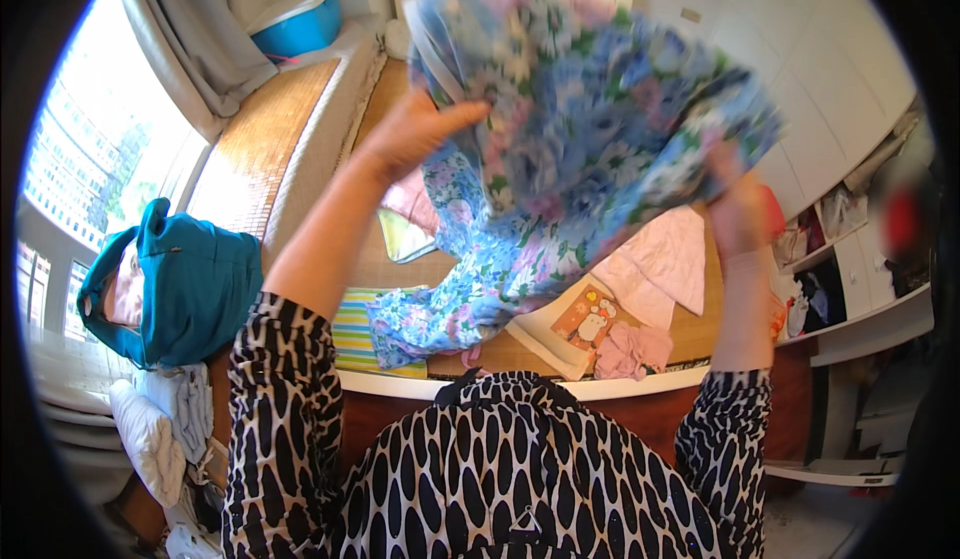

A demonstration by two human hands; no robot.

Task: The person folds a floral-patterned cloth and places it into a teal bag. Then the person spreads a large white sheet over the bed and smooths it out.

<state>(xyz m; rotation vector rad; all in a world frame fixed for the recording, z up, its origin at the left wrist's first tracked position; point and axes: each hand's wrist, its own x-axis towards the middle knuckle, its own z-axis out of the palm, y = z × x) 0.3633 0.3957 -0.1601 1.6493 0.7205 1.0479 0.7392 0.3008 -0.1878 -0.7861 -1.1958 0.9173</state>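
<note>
A blue floral cloth garment (pixel 555 131) is spread between my hands, its upper part raised and blurred by motion. My left hand (pixel 424 127) grips its edge beside a pale strip at the left. At the right, my right hand (pixel 731 202) is closed on the other side of it, partly covered by a fold. The lower part of the garment trails down to the left, over a striped cloth (pixel 356 326). Pale pink cloths (pixel 660 259), a crumpled pink cloth (pixel 634 350) and a cream piece with a printed cartoon animal (pixel 589 319) lie beneath and to its right.
A teal fabric bag (pixel 199 285) holding pale cloth stands at the left by the window. Below it are a rolled white quilt (pixel 146 439) and folded clothes (pixel 180 401). A blue tub (pixel 304 30) sits at the back left. Open shelves (pixel 817 247) with items line the right.
</note>
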